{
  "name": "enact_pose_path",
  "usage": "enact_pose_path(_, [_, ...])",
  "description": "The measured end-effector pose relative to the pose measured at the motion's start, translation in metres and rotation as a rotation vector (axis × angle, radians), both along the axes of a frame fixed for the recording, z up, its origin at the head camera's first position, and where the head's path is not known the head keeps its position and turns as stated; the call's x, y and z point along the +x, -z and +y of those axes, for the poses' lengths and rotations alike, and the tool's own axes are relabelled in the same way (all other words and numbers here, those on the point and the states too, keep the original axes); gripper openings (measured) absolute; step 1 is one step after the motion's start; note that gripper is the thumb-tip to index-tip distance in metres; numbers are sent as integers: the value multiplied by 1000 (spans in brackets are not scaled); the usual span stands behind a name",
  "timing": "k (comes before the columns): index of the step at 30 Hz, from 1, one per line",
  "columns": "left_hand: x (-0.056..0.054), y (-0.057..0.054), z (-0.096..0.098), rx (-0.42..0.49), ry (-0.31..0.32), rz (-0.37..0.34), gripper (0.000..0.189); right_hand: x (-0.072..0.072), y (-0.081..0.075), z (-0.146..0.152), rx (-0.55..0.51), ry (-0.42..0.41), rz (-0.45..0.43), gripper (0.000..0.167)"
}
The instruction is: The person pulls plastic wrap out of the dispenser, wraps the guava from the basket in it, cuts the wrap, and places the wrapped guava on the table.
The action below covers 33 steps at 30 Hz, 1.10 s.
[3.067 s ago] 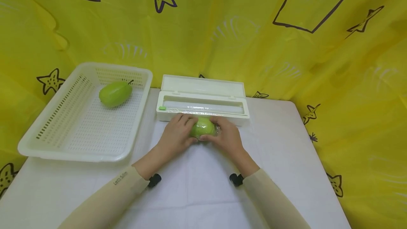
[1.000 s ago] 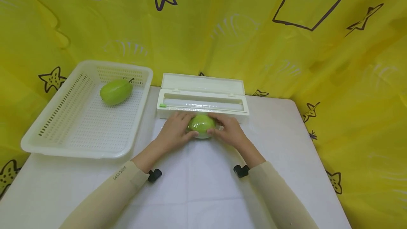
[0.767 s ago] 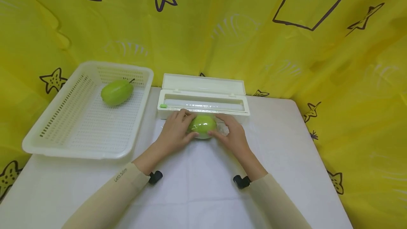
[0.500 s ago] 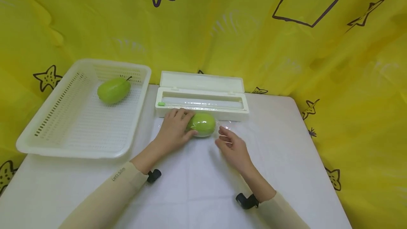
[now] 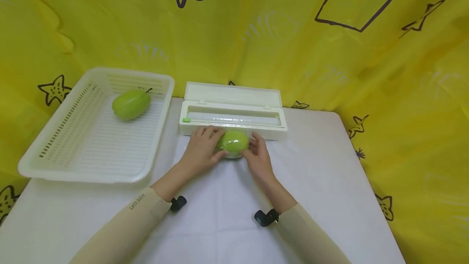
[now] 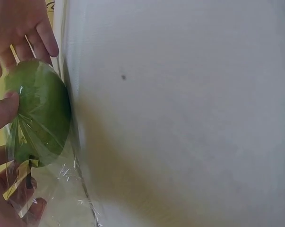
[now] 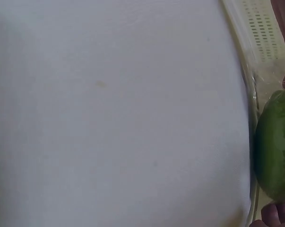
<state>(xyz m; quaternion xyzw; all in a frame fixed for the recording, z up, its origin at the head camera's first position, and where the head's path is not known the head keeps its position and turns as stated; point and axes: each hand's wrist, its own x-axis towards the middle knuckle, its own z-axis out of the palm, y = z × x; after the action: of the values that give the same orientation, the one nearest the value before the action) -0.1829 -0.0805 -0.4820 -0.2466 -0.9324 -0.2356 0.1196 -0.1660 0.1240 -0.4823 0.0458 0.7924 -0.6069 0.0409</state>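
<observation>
An oval green fruit lies on the white tablecloth, shiny under clear cling film. The left hand grips its left end, thumb at the near side and fingers over the far side. In the left wrist view loose film trails past the fruit's dark stem, near the left fingers. The right hand cups the other end loosely, its fingers mostly extended at the fruit's tip and its thumb at the near side. Directly behind the fruit stands a white cling film dispenser with its lid up and the roll showing.
A white plastic basket stands at the left, holding a second green fruit with a stem. A yellow curtain with dark star drawings hangs behind the table.
The right hand leaves the fruit's right end, draws back to the right, then comes back to it. The fruit has turned slightly since the earliest frame. The left hand stays on the fruit.
</observation>
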Motion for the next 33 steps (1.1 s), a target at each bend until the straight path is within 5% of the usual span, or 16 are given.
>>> enact_pose_path(7, [1, -1, -3, -24, 17, 18, 64, -15, 0, -8, 104, -3, 2, 62])
enact_pose_path(10, [17, -10, -6, -42, 18, 50, 70, -14, -1, -10, 168, 2, -14, 68])
enact_pose_path(13, [44, -21, -13, 71, -13, 80, 65, -13, -3, -9, 163, 27, -28, 68])
enact_pose_path(16, [69, -24, -20, 343, -38, -80, 52, -14, -4, -6, 148, 46, -24, 67])
enact_pose_path(19, [85, -16, -23, 625, -49, -414, 56, -14, -4, -3, 143, 48, -28, 69])
enact_pose_path(21, [88, -9, -22, 733, -62, -584, 66, -14, -4, -2, 143, 49, -32, 70])
enact_pose_path(23, [87, -4, -19, 757, -81, -645, 72, -13, -4, -1, 138, 52, -36, 70])
enact_pose_path(29, [71, 6, -16, 769, -99, -448, 64, -12, -4, -4, 128, 43, -42, 69])
enact_pose_path(33, [60, 10, -17, 627, -81, -251, 58, -11, -5, -8, 127, 32, -35, 68])
